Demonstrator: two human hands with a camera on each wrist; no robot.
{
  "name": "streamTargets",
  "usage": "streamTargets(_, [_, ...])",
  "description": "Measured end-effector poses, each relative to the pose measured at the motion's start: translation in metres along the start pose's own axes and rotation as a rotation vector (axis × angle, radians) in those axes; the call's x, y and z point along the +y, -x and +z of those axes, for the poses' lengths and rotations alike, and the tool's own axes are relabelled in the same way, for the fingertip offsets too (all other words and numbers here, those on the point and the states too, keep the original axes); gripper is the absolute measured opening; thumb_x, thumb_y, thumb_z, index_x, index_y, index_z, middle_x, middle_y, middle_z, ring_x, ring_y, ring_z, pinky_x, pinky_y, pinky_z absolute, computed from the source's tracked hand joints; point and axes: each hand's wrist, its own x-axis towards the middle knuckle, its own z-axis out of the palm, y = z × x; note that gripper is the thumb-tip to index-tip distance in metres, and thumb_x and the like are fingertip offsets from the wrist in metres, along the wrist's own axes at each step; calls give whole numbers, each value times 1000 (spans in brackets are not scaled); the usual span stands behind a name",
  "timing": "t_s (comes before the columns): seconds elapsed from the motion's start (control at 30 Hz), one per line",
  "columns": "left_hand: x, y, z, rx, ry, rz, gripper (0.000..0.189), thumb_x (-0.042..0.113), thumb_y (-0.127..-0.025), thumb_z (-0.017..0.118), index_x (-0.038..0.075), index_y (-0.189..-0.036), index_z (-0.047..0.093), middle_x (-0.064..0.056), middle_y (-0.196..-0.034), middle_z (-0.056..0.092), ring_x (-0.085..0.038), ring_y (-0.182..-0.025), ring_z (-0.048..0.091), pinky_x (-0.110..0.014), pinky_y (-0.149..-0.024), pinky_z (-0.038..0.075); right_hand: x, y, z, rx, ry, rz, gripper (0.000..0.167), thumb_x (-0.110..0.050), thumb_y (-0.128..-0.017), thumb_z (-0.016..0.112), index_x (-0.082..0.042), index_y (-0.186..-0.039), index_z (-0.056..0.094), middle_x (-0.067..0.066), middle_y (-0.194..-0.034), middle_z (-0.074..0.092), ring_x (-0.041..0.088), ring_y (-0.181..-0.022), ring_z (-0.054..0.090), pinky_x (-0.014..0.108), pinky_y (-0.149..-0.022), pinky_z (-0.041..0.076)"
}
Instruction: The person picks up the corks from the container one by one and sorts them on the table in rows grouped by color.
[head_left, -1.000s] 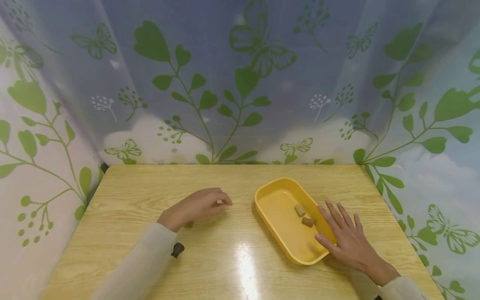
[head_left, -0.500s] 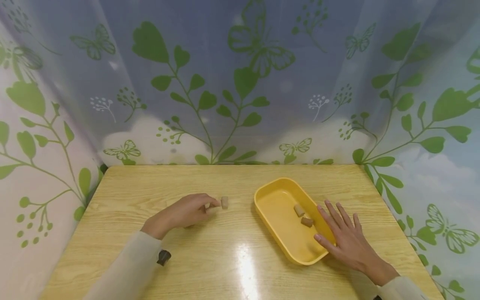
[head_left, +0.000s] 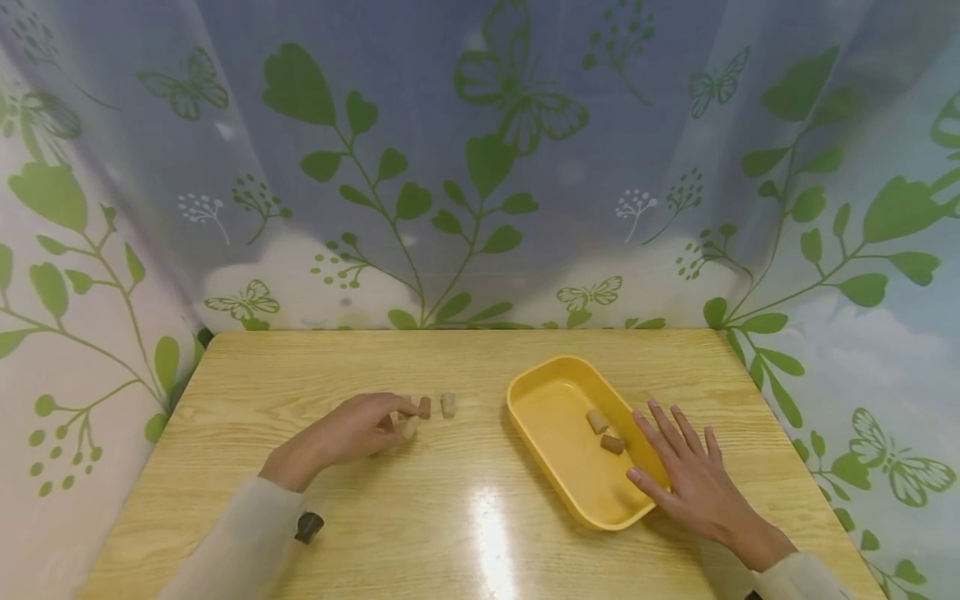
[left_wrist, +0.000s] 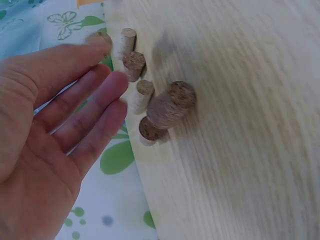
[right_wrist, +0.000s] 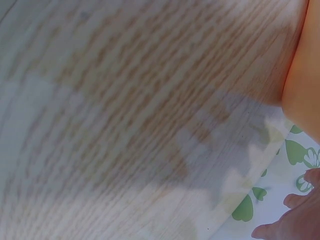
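Note:
My left hand (head_left: pixel 341 437) is over the table left of the yellow tray, with a pale cork (head_left: pixel 408 427) at its thumb and fingertips. In the left wrist view that cork (left_wrist: pixel 104 40) shows at the tip of the left hand (left_wrist: pixel 65 110), its other fingers loosely bent. A light cork (head_left: pixel 447 405) and a brown cork (head_left: pixel 425 407) stand just beyond the fingertips. Closer to the wrist camera are a large brown cork (left_wrist: pixel 172 105) and more corks, hidden by the hand from above. My right hand (head_left: pixel 697 483) rests with spread fingers on the tray's right rim.
The yellow tray (head_left: pixel 543 454) lies at an angle on the wooden table (head_left: pixel 420 533), with a light cork (head_left: pixel 597 421) and a brown cork (head_left: pixel 612 444) inside. A patterned curtain (head_left: pixel 420 275) hangs along the table's back and sides.
My left hand has drawn back to the left, bringing first the light cork and then the brown one into view on the table. My right hand and the tray have stayed put.

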Motion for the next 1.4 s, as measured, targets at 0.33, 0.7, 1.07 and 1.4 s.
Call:
streamTargets(0.33, [-9,10,11,85,-184,11,33,24,-102,79,12,-133,76,0,-118,75,-15,-102,65,-41,-91,60,0,-1,-1,-6,5,-1,82,-44,-106,67,-21,-175,27,7,-185,11,55,-163,18,95,-114,14])
streamTargets(0.7, [-15,15,23,139,-303,21,40,29,-99,83,11,-134,77,2,-111,73,-11,-90,49,-30,-75,48,-1,-1,-3,10,18,-12,81,-45,-106,68,-20,-173,31,7,-184,14,57,-161,22,95,-111,17])
streamTargets(1.07, [-20,16,30,186,-384,78,36,30,-97,84,11,-127,80,2,-111,76,-10,-89,48,-29,-75,47,-1,0,-2,14,23,-15,81,-44,-105,68,-20,-173,31,6,-185,13,57,-161,23,95,-112,17])
streamTargets(1.4, [-24,18,33,187,-374,65,39,34,-98,83,13,-131,78,-1,-123,77,-14,-99,58,-37,-86,55,1,0,0,12,24,-11,81,-44,-106,68,-20,-173,31,8,-184,15,57,-161,23,95,-112,17])
